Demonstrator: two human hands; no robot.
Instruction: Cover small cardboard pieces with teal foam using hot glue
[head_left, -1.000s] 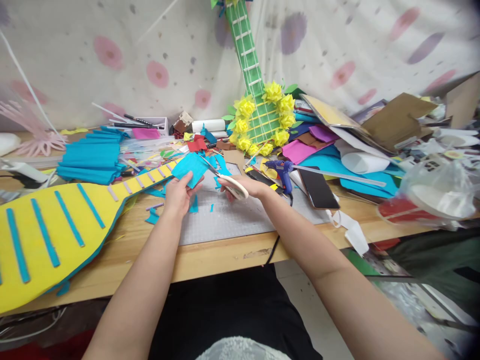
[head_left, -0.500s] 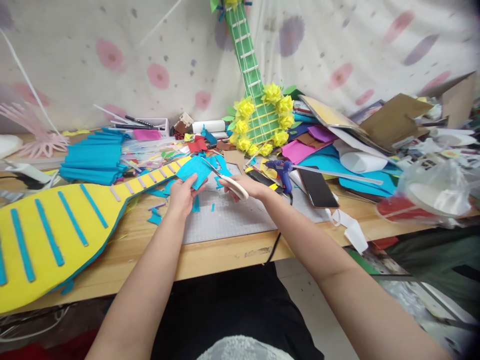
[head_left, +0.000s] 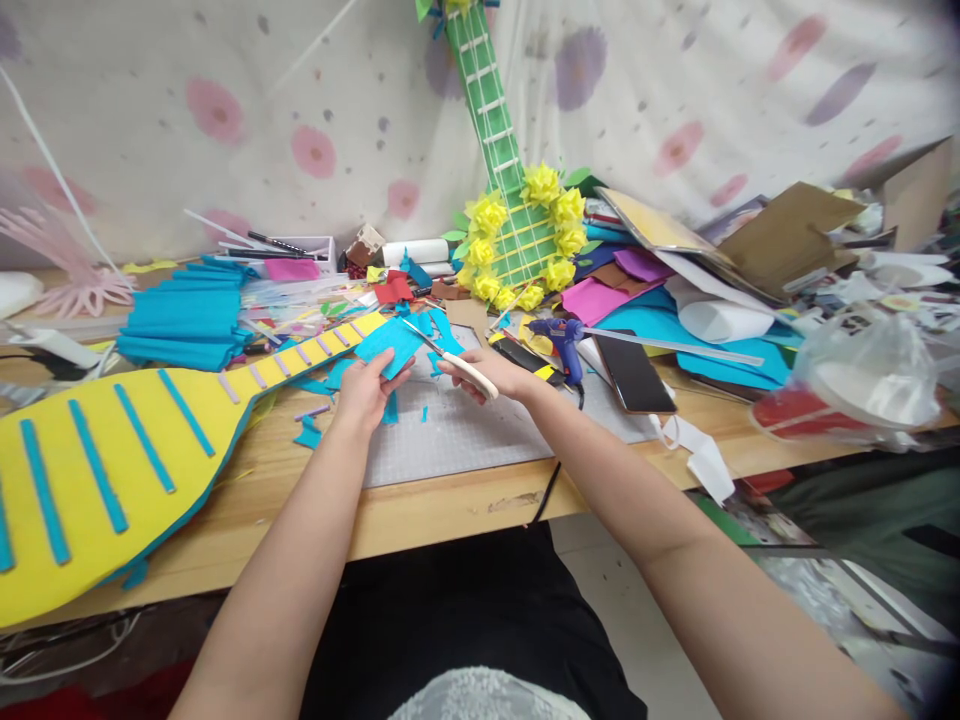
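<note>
Between thumb and fingers, my left hand [head_left: 367, 389] pinches a piece of blue crepe paper [head_left: 388, 346]. My right hand [head_left: 491, 375] grips white-handled scissors [head_left: 471, 374], their blades pointing up and left along the paper's right edge. Whether the blades are cutting into it I cannot tell. Both hands are above a grey cutting mat [head_left: 427, 450] with blue scraps on it. To the left lies a yellow guitar-shaped cutout [head_left: 97, 460] with blue strips on its body and lilac strips along its neck.
A green paper guitar [head_left: 499, 150] with yellow flowers leans at the back. Right of my hands lie a blue glue gun [head_left: 566, 345] and a phone [head_left: 634, 372]. Folded blue crepe paper [head_left: 184, 315] is at back left. A plastic-wrapped tub [head_left: 847, 385] stands far right.
The blue paper in my left hand has turned slightly and lies a little further right against the scissors. My hands keep nearly the same place; the view has shifted slightly.
</note>
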